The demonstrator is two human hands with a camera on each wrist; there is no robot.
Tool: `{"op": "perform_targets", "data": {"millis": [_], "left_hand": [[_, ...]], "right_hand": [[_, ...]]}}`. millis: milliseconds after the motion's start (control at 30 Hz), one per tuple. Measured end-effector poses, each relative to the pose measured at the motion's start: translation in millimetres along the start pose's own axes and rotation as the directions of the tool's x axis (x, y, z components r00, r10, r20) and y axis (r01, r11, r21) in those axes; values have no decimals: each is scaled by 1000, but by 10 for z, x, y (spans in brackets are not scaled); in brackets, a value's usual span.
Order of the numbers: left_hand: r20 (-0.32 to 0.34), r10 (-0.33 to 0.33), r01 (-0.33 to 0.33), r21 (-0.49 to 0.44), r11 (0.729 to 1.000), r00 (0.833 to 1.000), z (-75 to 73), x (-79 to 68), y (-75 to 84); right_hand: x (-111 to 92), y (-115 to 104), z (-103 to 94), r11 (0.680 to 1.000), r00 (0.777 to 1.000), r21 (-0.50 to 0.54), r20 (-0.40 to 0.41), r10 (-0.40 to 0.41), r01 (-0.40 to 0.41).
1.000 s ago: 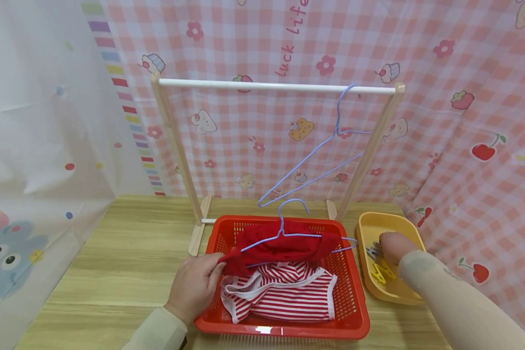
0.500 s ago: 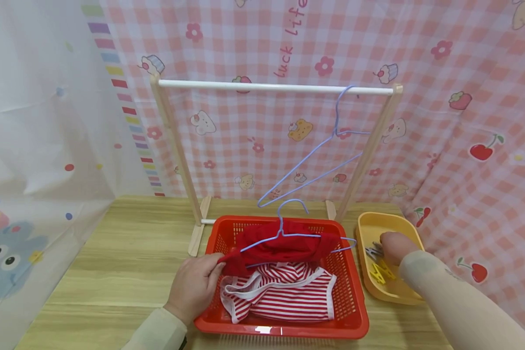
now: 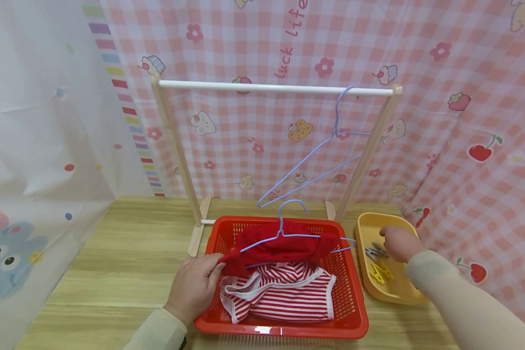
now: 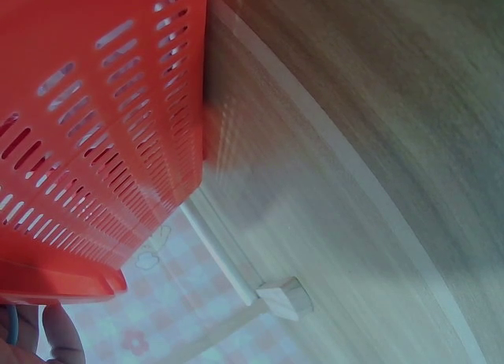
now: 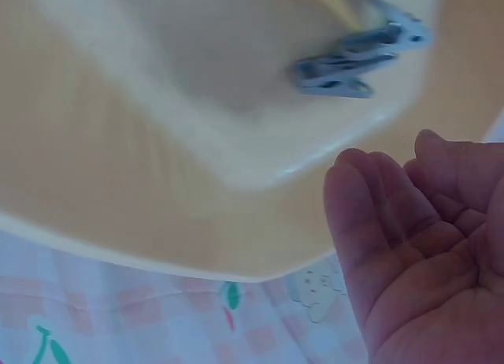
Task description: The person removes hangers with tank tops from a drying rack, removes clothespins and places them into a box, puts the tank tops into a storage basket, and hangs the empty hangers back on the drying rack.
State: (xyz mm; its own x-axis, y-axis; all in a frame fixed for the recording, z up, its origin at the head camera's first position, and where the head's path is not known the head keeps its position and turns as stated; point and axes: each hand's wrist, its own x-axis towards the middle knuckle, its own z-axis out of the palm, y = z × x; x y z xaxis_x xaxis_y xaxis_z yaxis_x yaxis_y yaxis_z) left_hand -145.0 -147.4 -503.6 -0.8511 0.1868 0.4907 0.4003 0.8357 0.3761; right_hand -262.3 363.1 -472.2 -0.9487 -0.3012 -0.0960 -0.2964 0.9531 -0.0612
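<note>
A red garment (image 3: 267, 243) with a pale blue wire hanger (image 3: 281, 232) through it lies in the back of a red basket (image 3: 284, 332). My left hand (image 3: 194, 287) pinches the garment's left end by the basket's left rim. In front lies a red-and-white striped garment (image 3: 288, 296). Over a yellow tray (image 3: 387, 293) my right hand (image 3: 401, 243) hovers beside grey clothespins (image 3: 376, 252), with yellow clothespins (image 3: 381, 273) nearer the front. In the right wrist view its fingers (image 5: 354, 214) are loosely bent, nothing between them and the thumb, apart from the grey clothespins.
Behind the basket stands a drying rack with wooden posts (image 3: 177, 146) and a white rail (image 3: 262, 87). Another blue hanger (image 3: 308, 158) hangs bare at the rail's right end. A checked curtain (image 3: 245, 48) backs the wooden table (image 3: 113, 272).
My right hand has shifted slightly up and right, away from the grey clothespins, so more of them shows. The left hand and the garments stay put.
</note>
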Motion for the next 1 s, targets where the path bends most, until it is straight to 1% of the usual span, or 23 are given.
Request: {"op": "perform_targets", "data": {"millis": [200,400,467,567,667,833,933,1000], "left_hand": [[2,-5,5,1,1000,1000,3,-1,0],[-1,3,-3,2,1000,1000,-1,-1,-1],[2,0,0,4,1000,1000,-3,-3,-2],[6,-4,4,4,1000,1000,-7,-4,-1],[8,-3,3,3,1000,1000,-9,-2,0],[5,2,-2,-1,1000,1000,-3,0,-5],[1,5,-5,0,1000,1000,1,2,-7],[-3,9,-9,0,1000,1000,5,3,-8]], "right_hand": [[-37,-137,-133,999,997,29,-74,-18,20],[-29,-336,-219,999,983,31,-181,-30,36],[-24,-419,-263,999,982,41,-190,-18,26],[-20,-556,-336,997,984,74,-174,20,-8],[-23,-690,-393,993,985,117,-173,27,-7],[-43,-876,-450,979,979,194,-202,-25,66],[-54,-967,-471,963,976,247,-211,-60,112],[-57,-1032,-478,951,977,281,-203,-73,129]]}}
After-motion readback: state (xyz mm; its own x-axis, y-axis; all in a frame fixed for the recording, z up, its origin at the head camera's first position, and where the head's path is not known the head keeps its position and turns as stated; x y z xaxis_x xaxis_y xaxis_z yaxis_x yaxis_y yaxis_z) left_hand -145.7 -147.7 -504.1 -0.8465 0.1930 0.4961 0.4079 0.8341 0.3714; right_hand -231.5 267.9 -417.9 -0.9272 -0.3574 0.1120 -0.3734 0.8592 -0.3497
